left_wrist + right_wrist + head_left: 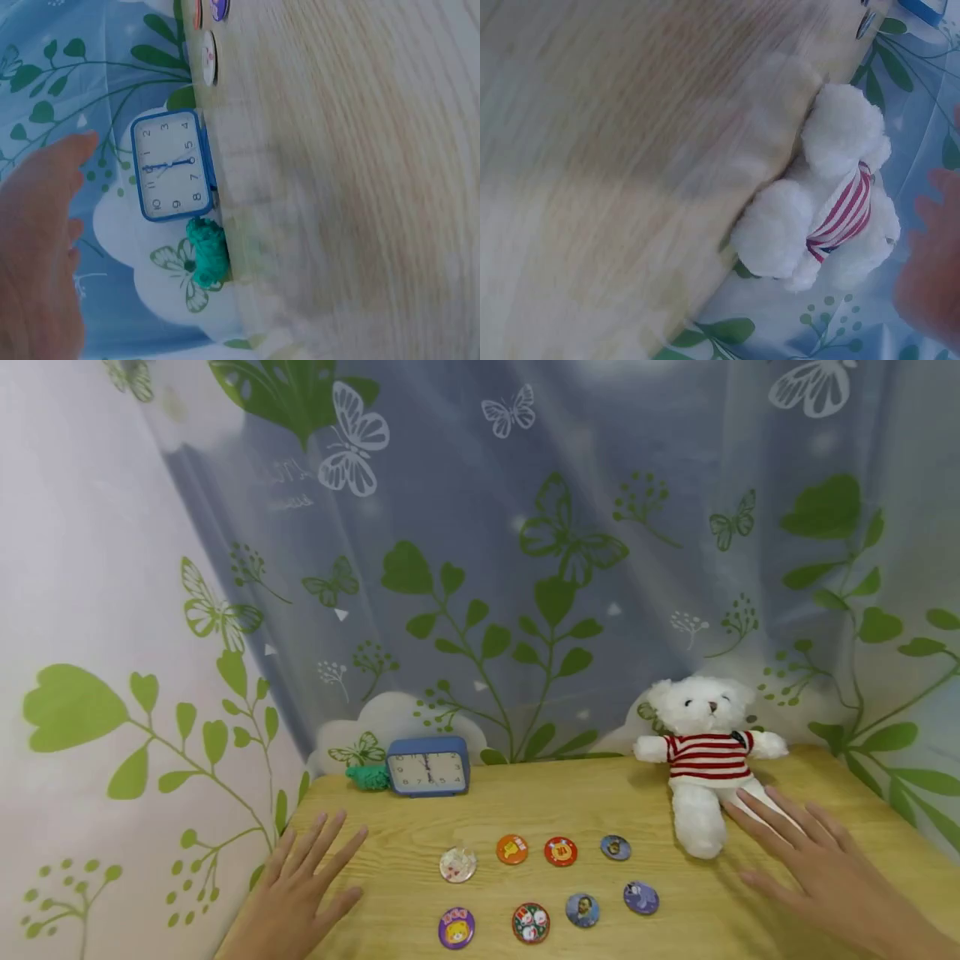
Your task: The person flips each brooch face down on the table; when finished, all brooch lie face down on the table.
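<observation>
Both hands hold nothing, with their fingers spread: the left hand by the table's left edge, the right hand near the bear, which sits at the back edge, toward the right corner. Between the hands lie eight badges in two rows. Pinching one gently by its rim should work best.

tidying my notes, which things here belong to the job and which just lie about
Probably the job's:
eight round printed badges, between left hand and right hand, both empty

Probably just lying about:
blue rectangular clock
crumpled green lump
white plush bear in red-striped shirt, though near the right hand
</observation>
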A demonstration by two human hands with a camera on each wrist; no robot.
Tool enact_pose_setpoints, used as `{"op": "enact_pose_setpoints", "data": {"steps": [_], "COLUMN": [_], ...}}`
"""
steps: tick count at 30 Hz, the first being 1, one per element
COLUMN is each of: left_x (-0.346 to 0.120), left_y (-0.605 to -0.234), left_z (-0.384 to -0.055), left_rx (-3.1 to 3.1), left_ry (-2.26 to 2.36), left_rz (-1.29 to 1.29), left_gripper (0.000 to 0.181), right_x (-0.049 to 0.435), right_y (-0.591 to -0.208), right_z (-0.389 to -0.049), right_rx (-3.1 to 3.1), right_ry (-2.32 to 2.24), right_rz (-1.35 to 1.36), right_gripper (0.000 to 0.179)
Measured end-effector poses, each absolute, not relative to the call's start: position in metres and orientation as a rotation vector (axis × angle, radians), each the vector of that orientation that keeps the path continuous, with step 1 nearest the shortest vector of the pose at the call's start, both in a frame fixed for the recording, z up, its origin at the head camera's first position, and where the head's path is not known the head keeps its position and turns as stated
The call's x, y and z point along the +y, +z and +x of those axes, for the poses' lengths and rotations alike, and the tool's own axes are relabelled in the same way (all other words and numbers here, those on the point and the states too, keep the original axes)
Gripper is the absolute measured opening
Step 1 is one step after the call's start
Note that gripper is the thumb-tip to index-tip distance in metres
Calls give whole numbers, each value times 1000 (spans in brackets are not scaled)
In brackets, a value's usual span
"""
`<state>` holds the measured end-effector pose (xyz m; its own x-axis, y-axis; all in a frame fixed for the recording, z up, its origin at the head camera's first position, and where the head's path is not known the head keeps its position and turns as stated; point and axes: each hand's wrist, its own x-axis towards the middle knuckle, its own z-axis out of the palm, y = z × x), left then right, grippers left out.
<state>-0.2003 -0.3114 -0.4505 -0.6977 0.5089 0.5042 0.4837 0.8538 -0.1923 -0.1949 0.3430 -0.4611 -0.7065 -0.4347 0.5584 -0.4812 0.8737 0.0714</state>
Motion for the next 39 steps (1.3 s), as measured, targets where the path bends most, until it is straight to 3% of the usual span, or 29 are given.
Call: {"op": "enact_pose_setpoints", "data": {"steps": [11,20,27,31,36,39], "left_x": [-274,-243,-201,-173,-145,-132], "left_y": [-468,-456,-446,-444,-438,-437], "left_z": [-196,-192,-193,-196,-199,-201], "left_rx": [-2660,-2882,-2886,-2823,-2803,-2793], "left_ry": [-495,-1080,-1429,-1522,-1597,-1654], "left_rz": [-741,-745,-776,-875,-914,-894], "left_gripper": [62,57,56,54,53,51], "right_x": [327,312,311,302,296,294], "right_y": [-481,-484,-487,-489,-490,-489], "right_z": [-194,-181,-186,-189,-194,-195], "right_rx": [-2431,-2760,-2869,-2727,-2577,-2567], "right_ry": [596,992,1318,1529,1908,2038], "right_rz": [870,634,608,729,849,816], "right_gripper": [77,52,48,41,59,58]}}
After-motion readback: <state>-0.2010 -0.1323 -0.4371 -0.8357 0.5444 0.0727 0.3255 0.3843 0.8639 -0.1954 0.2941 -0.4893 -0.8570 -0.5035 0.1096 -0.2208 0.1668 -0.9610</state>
